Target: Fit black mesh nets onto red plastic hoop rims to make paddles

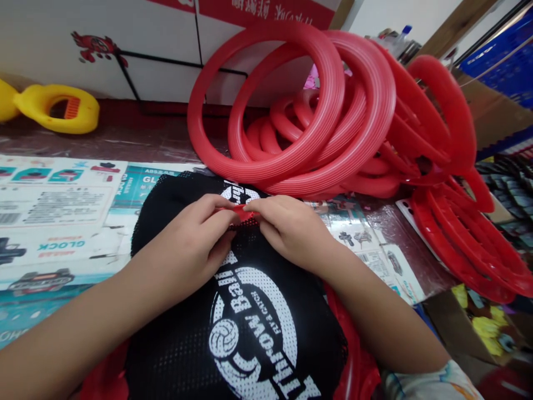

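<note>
A black mesh net [233, 328] printed with a white "Throw Ball" logo lies in front of me, stretched over a red rim whose edge shows at its lower right. My left hand [194, 244] and my right hand [291, 230] meet at the net's far edge. Both pinch a small red piece [244, 213] between thumb and fingers. The fingertips hide most of that piece.
A heap of big red plastic rings [316, 105] leans against the wall behind, spilling to the right. Printed cardboard sheets [58, 211] cover the table on the left. A yellow plastic toy [58, 108] sits at the far left. A box of yellow items [487, 325] is at lower right.
</note>
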A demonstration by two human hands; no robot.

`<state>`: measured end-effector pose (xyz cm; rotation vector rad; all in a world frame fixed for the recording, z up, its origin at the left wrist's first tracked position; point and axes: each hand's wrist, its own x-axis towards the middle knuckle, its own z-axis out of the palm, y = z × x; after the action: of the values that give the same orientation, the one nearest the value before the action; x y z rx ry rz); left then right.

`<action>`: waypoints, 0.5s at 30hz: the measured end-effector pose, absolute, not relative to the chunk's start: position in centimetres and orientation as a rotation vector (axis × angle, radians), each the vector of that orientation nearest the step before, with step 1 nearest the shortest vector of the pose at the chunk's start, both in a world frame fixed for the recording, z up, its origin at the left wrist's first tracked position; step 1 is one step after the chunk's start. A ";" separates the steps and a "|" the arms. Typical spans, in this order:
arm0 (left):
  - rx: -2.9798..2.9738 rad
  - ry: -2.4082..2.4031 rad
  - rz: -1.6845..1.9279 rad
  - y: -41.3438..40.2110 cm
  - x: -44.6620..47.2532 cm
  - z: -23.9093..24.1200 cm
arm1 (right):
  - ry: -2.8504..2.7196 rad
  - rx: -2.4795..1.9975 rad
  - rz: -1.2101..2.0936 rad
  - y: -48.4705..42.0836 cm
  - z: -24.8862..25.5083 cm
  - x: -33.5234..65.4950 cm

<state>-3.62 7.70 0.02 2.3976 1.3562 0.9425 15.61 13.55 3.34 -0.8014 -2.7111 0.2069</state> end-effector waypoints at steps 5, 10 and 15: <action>2.360 1.386 0.925 7.5 -3.6 0.0 | -2.672 -0.825 0.154 13.5 2.9 15.5; 2.326 1.403 0.919 7.3 -3.4 0.1 | -2.673 -0.857 0.097 13.5 2.6 15.4; 2.331 1.439 0.917 7.2 -3.2 0.2 | -2.689 -0.858 -0.005 13.6 2.4 15.1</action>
<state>-3.21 7.20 0.25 2.3308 1.4387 0.9173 15.08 13.55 2.38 -0.8579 -2.6895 -0.0050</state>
